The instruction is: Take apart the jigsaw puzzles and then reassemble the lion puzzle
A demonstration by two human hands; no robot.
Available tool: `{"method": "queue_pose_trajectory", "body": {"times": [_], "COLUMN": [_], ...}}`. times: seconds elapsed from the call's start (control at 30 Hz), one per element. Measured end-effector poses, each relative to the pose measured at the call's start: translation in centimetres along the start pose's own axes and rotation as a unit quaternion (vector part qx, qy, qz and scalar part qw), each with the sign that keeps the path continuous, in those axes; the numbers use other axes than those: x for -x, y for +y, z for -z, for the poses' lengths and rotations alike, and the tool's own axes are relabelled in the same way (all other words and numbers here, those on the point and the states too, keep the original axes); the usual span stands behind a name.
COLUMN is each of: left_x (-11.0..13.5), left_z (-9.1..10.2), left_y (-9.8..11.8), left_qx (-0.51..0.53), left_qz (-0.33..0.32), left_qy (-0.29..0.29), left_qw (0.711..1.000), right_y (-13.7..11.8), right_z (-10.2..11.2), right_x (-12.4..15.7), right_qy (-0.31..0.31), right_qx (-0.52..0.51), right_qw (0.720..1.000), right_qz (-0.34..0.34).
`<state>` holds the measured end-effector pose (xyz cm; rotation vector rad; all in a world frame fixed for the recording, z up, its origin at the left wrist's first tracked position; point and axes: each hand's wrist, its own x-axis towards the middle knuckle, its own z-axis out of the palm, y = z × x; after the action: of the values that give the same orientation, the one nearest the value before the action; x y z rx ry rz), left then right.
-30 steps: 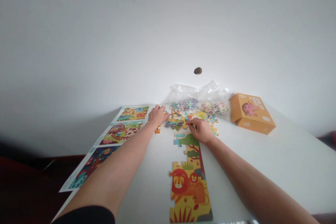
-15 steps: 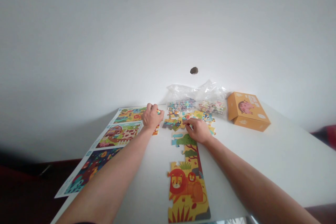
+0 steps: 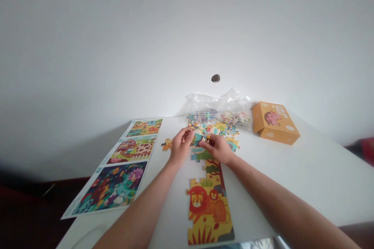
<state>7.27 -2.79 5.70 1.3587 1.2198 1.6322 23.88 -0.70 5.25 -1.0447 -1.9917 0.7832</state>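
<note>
A teal and green puzzle piece is pinched between the fingertips of my left hand and my right hand, which have come close together. Both are closed on it, and their fingers cover part of its edges. Just below them lies the joined strip of a lion puzzle, with a lion, a cub, rocks and a tree top. Loose puzzle pieces are heaped behind my hands. One orange piece lies apart, left of my left hand.
On the left a printed sheet shows three pictures and overhangs the table edge. Clear plastic bags of more pieces lie by the wall. An orange box with a pig on it stands at the right.
My left hand has moved right from beside the sheet to meet my right hand. The teal piece now shows between them. The lion strip stays in place.
</note>
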Motion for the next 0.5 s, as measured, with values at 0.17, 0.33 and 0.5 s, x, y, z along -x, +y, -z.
{"method": "queue_pose_trajectory", "body": {"times": [0.17, 0.33, 0.5], "left_x": [-0.1, 0.2, 0.6], "left_z": [0.6, -0.3, -0.4], "left_y": [-0.3, 0.2, 0.5], "left_qx": [0.079, 0.118, 0.109], "left_qz": [0.081, 0.109, 0.096], "left_qy": [-0.011, -0.02, 0.001], "left_qw": [0.994, 0.987, 0.989], "right_y": [0.9, 1.1, 1.5], "right_z": [-0.4, -0.1, -0.3], "right_x": [-0.4, -0.5, -0.9], "right_qy": [0.061, 0.076, 0.107], "right_qx": [-0.108, -0.149, -0.203], "right_qw": [0.992, 0.986, 0.972], "right_qz": [-0.024, -0.016, -0.043]}}
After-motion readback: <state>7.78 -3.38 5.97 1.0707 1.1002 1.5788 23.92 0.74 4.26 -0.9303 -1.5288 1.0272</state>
